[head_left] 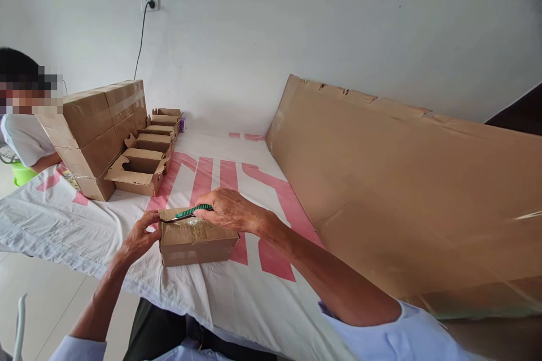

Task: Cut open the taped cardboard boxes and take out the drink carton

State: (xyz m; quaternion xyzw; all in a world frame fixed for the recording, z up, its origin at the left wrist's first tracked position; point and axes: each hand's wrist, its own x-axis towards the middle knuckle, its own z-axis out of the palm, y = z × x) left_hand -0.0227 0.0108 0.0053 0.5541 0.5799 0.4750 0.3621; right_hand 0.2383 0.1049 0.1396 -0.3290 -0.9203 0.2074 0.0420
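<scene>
1. A small brown cardboard box (197, 242) sits on the white cloth-covered surface (237, 299), near you and a little left of centre, partly over the cloth's large pink lettering.
2. The box is low and oblong, closed, with plain corrugated sides. Its top is creased and wrinkled, and a strip of clear shiny tape runs across the lid.
3. Your left hand (139, 237) rests against the box's left end, fingers together and curled on the upper left corner, steadying it.
4. Your right hand (228, 210) lies over the far top edge of the box, fingers clamped on a green-handled cutter (186, 214). The cutter points left, with its dark tip at the far left corner of the lid.
5. Farther away on the left, a row of open small boxes (146, 161) with raised flaps runs toward the wall, just beside a stack of large taped cartons (95, 130).
6. A big flat cardboard sheet (402, 192) leans along the right side of the surface.
7. At the far left edge, another person in a white shirt (23, 135) sits behind the cartons, near a green tub (21, 172).
</scene>
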